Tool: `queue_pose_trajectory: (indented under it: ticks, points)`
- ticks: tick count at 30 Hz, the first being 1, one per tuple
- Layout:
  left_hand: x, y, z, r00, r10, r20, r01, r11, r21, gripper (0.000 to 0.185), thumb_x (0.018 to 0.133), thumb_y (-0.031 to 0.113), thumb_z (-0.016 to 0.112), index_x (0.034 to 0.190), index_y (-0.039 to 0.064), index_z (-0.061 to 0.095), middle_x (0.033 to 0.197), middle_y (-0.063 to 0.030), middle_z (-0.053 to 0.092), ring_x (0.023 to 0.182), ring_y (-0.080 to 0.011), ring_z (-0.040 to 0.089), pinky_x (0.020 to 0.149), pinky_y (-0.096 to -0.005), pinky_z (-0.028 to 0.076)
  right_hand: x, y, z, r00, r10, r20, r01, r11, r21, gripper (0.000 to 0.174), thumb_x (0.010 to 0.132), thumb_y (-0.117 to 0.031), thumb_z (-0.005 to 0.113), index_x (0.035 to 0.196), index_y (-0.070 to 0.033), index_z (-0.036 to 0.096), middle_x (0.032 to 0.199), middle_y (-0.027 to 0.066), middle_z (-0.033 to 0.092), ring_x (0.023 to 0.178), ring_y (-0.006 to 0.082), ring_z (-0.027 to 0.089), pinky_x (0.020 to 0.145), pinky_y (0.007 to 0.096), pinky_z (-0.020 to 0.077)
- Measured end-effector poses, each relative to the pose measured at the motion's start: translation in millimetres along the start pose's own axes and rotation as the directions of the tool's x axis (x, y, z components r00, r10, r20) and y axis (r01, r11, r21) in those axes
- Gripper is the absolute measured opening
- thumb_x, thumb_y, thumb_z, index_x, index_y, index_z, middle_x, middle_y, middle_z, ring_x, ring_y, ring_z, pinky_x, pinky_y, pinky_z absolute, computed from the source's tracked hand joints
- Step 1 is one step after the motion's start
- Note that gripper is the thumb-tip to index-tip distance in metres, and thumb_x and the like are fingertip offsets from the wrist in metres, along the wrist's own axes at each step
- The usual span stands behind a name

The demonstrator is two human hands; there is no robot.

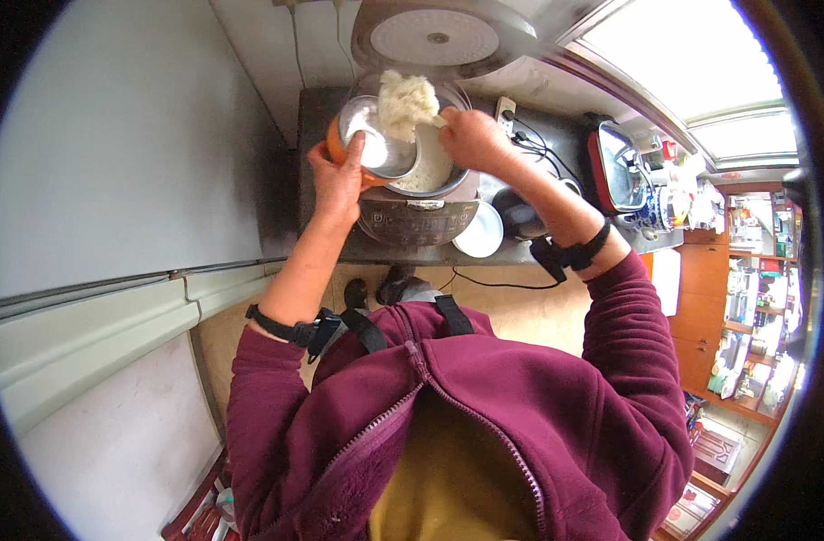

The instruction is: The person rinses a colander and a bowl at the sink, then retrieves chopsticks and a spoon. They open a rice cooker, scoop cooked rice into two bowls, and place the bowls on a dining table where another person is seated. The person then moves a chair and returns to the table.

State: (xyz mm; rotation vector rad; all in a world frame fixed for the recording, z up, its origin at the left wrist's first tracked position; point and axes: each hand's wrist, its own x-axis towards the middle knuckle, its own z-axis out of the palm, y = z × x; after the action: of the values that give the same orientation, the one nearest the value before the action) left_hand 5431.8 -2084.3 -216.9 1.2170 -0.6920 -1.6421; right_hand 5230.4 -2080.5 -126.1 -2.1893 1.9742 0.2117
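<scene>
My left hand grips an orange bowl with a shiny metal inside, thumb over its rim. The bowl is tilted above the left side of a rice cooker, whose lid stands raised at the back. My right hand is closed around the handle of a rice paddle, most of it hidden by rice. A large clump of cooked rice sits on the paddle, over the bowl's far right rim. More rice shows in the cooker's pot.
A white bowl stands right of the cooker, beside a dark rounded object. Farther right are a power strip with black cords and a red electric pan with a glass lid. A grey panel borders the left side.
</scene>
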Motion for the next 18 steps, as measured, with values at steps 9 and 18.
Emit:
queue_pose_trajectory:
  ticks: [9,18]
  points:
    - [9.2,1.7,0.9,0.959,0.012,0.285,0.054,0.973,-0.224,0.075,0.083,0.045,0.066,0.129,0.007,0.020,0.127,-0.0187,0.039,0.111,-0.0317,0.055,0.077,-0.0465,0.060,-23.0,-19.7,9.8,0.962,-0.087,-0.259,0.042,0.984,-0.173,0.030,0.083,-0.011,0.053,0.110,0.001,0.049,0.094,0.0179,0.061,0.087,0.0337,0.063,0.072,0.0414,0.0520]
    - [13.9,-8.3,-21.5,0.991,-0.052,0.127,0.081,0.969,-0.234,0.068,0.084,0.042,0.066,0.130,0.007,0.030,0.126,-0.0164,0.044,0.108,-0.0304,0.056,0.080,-0.0483,0.057,16.6,39.2,17.4,0.970,0.206,-0.132,-0.110,0.848,0.519,0.028,0.084,-0.024,0.051,0.093,0.000,0.063,0.084,0.0236,0.064,0.080,0.0391,0.064,0.069,0.0450,0.0499]
